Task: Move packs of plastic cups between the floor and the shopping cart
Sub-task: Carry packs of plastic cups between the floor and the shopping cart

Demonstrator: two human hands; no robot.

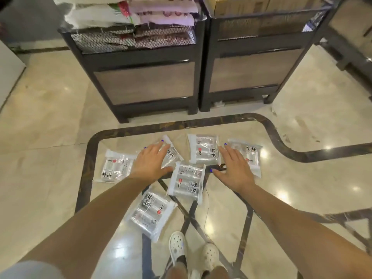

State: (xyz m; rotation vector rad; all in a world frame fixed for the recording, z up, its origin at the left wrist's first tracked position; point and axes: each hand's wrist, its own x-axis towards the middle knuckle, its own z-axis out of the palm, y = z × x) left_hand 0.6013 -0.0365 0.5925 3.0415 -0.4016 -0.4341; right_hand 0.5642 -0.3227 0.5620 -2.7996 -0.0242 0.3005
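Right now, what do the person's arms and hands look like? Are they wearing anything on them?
Both arms are bare from the hands up: no gloves, watch or bracelets show. The left hand and the right hand have bright blue nail polish on the nails that show. A bit of pale grey-blue sleeve shows at the top of the left arm, in the bottom corner of the picture.

We have just one camera, worn on the person's head. We look forward and down at the shiny floor (50, 121), from standing height. Both arms reach out below us, the shoes (193, 250) sit at the bottom edge, and dark display bins (145, 81) stand ahead.
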